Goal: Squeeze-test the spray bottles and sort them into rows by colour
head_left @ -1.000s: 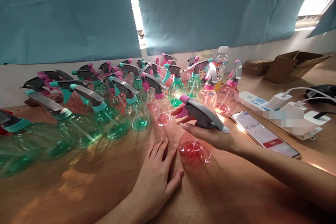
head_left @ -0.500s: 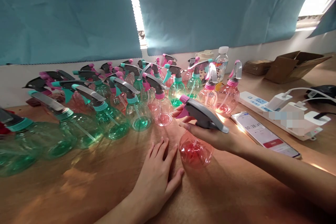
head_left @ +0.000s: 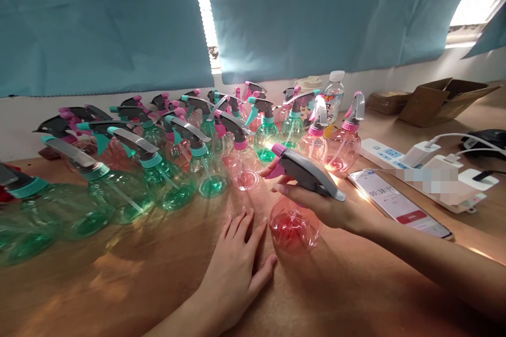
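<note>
A pink see-through spray bottle (head_left: 294, 226) with a grey and pink trigger head is upright on the brown table (head_left: 166, 284). My right hand (head_left: 316, 201) is closed round its neck, just under the trigger head, with fingers at the pink trigger. To its left, my left hand (head_left: 237, 258) lies flat on the tabletop, fingers spread, holding nothing. Beyond the left hand are a pink spray bottle (head_left: 243, 168) and a green spray bottle (head_left: 208, 174). More green and pink ones crowd the table at the left and back.
Right of my right hand lies a phone (head_left: 395, 202) showing a running timer. Behind it is a white power strip (head_left: 381, 152) with chargers and cables. A clear plastic bottle (head_left: 335, 92), an open cardboard box (head_left: 438, 102) and a blue curtain (head_left: 308, 16) are at the back.
Almost nothing has changed. The held spray bottle and both hands stay in place, with only a very slight shift of my right fingers. The phone's timer has advanced.
</note>
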The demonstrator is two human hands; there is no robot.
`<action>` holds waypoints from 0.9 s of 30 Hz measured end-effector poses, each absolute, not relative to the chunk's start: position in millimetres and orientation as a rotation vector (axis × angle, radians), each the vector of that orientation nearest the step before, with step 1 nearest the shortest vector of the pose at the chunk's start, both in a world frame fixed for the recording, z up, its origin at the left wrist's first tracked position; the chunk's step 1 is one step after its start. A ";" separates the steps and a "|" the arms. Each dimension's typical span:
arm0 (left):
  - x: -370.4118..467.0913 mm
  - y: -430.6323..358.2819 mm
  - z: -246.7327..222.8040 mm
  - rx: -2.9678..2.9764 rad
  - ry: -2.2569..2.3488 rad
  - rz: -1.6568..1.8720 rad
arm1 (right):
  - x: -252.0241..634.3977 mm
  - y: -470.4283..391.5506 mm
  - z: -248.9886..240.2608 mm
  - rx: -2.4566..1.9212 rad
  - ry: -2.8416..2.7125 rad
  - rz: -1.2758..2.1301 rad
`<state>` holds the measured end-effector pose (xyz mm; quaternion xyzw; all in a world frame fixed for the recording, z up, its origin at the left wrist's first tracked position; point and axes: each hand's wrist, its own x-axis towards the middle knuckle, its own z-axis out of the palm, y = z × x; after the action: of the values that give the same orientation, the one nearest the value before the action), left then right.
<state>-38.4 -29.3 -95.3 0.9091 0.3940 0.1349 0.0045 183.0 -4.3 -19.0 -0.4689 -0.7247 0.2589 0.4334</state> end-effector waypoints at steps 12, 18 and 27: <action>-38.4 -29.6 -95.4 2.836 1.236 0.442 | 187.4 -0.6 -14.8 -1.156 -1.902 0.651; -38.6 -29.3 -96.0 2.842 1.238 0.452 | 187.3 0.9 -14.7 -1.104 -1.875 0.733; -38.1 -29.5 -94.0 2.832 1.247 0.417 | 188.2 2.0 -20.9 -1.055 -1.866 0.682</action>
<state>-38.1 -29.5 -94.0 0.9070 0.3994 0.1334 0.0094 188.2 2.0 -20.9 -0.4230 -0.7483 0.2734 0.4317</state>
